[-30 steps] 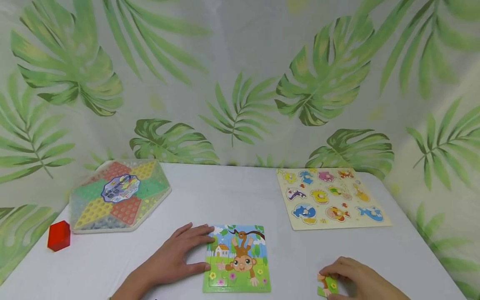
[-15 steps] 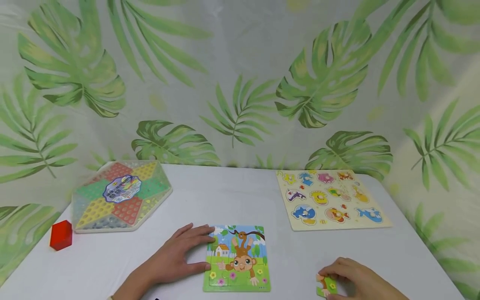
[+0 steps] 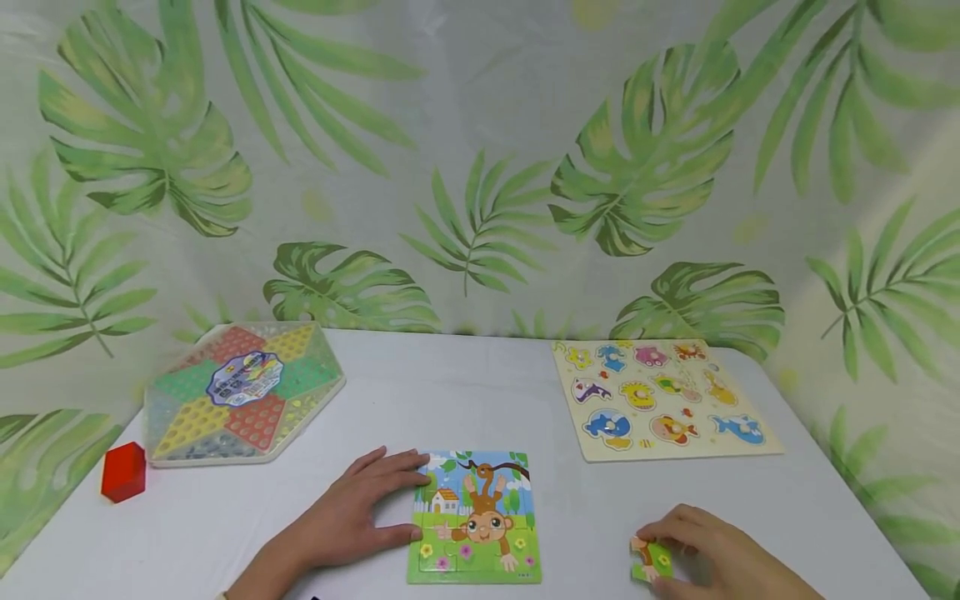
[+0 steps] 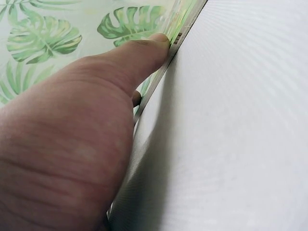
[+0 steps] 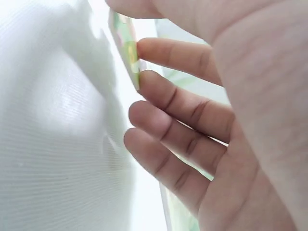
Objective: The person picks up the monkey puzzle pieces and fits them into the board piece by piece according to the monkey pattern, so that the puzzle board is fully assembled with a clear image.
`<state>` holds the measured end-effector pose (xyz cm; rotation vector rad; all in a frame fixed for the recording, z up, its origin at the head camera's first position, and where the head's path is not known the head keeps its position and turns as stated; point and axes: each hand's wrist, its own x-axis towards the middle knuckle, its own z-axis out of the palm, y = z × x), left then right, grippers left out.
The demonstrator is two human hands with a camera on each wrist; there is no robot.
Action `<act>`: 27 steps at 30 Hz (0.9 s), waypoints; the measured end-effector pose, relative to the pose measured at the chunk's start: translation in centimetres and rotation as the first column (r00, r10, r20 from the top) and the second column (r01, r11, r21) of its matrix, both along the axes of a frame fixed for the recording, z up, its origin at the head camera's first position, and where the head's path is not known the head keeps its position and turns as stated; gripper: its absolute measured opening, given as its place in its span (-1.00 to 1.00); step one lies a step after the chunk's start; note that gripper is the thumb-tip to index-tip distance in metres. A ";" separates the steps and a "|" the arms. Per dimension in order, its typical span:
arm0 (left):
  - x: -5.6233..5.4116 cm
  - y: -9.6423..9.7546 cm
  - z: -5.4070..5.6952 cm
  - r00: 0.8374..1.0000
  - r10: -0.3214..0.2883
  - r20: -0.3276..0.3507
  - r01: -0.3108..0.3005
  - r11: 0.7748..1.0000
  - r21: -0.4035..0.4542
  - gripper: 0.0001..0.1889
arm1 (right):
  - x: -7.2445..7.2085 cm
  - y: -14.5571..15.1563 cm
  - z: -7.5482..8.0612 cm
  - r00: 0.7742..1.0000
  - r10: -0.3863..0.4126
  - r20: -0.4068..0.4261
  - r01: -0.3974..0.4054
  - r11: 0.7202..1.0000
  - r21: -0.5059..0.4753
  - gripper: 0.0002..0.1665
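Observation:
A square jigsaw puzzle (image 3: 480,500) with a monkey hanging from a branch lies on the white table in the head view. My left hand (image 3: 356,515) rests at its left edge, fingers spread and fingertips on the border. In the left wrist view the left thumb (image 4: 154,45) touches the thin side of the board (image 4: 175,43). To the right of the puzzle, my right hand (image 3: 708,546) pinches a jigsaw piece (image 3: 651,560) with a brown arm and a yellow flower on green. The right wrist view shows this piece (image 5: 126,50) edge-on at the thumb and fingertips, other fingers loosely bent.
A wooden sea-animal peg puzzle (image 3: 645,446) lies at the back right. At the back left is a hexagonal Chinese checkers box (image 3: 285,387), with a red block (image 3: 123,472) in front of it. A leaf-patterned cloth (image 3: 480,208) hangs behind the table.
The right hand and its jigsaw piece have shifted slightly forward and to the left, the piece turning a little. The left hand and the monkey puzzle have stayed in place.

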<state>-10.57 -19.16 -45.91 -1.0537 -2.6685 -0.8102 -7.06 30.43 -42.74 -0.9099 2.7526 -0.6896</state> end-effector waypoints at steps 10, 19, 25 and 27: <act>0.1 0.0 0.0 1.000 -0.004 -0.004 0.004 1.000 0.008 -0.46 | 0.1 -0.7 1.1 0.992 0.006 -0.127 -0.014 0.998 -0.062 -0.59; 0.0 0.0 -0.4 1.000 0.000 0.000 0.000 1.000 0.005 -0.43 | 0.0 -1.6 1.4 0.987 0.017 -0.162 -0.030 0.997 -0.077 -0.59; -0.1 0.0 -0.5 1.000 -0.007 -0.020 0.007 1.000 0.010 -0.43 | -0.3 -1.6 1.4 0.989 0.029 -0.144 -0.040 0.997 -0.071 -0.60; -0.2 0.0 -0.5 1.000 -0.004 -0.022 0.005 1.000 0.007 -0.43 | -0.4 -1.7 1.5 0.984 0.038 -0.172 -0.052 0.996 -0.074 -0.60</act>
